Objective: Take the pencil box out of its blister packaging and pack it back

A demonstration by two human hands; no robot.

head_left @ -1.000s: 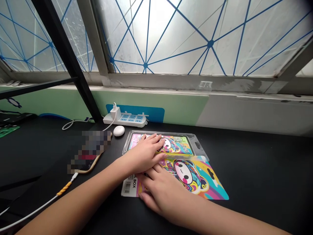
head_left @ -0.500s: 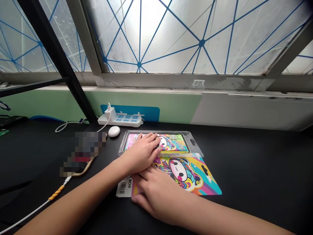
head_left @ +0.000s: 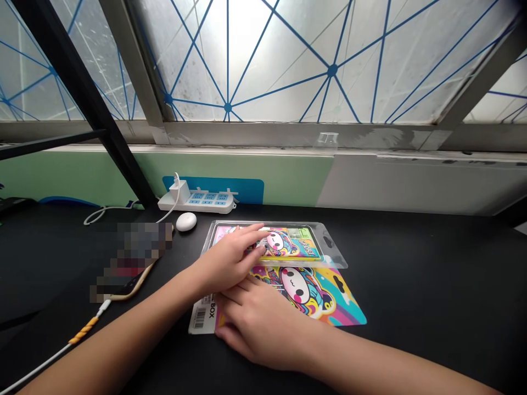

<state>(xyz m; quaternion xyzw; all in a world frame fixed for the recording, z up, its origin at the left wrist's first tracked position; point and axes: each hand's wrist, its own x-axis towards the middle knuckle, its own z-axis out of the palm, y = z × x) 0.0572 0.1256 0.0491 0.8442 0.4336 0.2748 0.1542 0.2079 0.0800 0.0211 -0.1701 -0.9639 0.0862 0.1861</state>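
While lying open and unclenched, the left hand (head_left: 230,263) is resting on the clear plastic tray (head_left: 333,248) and the right hand (head_left: 259,323) is pressing the cartoon card (head_left: 313,293) just nearer, both items sitting on the black desk (head_left: 411,285).

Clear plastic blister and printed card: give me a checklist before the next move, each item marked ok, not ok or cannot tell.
1. Left hand on the clear plastic blister: ok, fingers lie across it.
2. Right hand on the printed card: ok, fingers rest on it.
3. Colourful insert inside the blister: ok, it lies in the recess.
4. Card flat on the black table: ok.
5. Blister edge touching the card: cannot tell, the hands hide much of the join.
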